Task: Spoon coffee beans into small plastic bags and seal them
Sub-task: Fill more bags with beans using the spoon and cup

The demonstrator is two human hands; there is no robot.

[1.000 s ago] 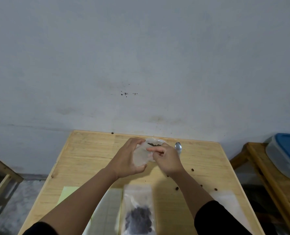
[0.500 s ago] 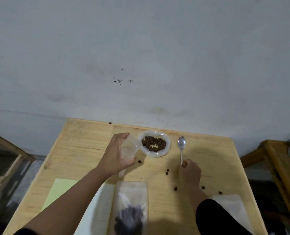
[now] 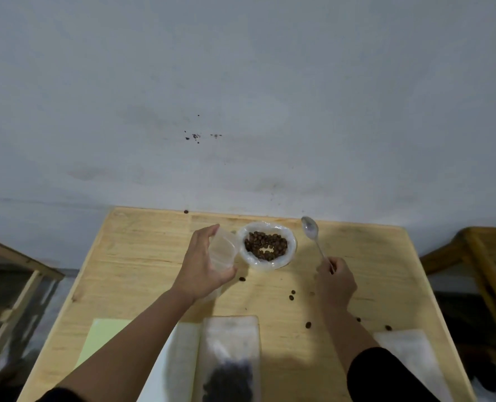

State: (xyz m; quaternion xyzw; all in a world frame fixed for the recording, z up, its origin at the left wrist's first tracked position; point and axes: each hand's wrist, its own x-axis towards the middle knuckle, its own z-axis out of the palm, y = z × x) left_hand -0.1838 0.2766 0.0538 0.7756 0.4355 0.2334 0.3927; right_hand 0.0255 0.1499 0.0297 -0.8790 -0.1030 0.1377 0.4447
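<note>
A white bowl (image 3: 287,261) of coffee beans (image 3: 265,245) stands near the far edge of the wooden table (image 3: 142,256). My left hand (image 3: 201,265) holds a small clear plastic bag (image 3: 223,249) open just left of the bowl. My right hand (image 3: 335,281) grips the handle end of a metal spoon (image 3: 312,232); the spoon's bowl points away from me, to the right of the bean bowl, and looks bare. A filled bag with dark beans (image 3: 229,364) lies flat at the near edge between my arms.
Loose beans (image 3: 291,295) are scattered on the table around my right hand. A flat clear bag (image 3: 412,361) lies at the near right, pale green paper (image 3: 100,340) at the near left. Wooden frames stand on both sides of the table; a grey wall is behind.
My hands have parted from the bag they held together. The left keeps the bag beside the bowl; the right has taken hold of the spoon handle. The camera has tilted.
</note>
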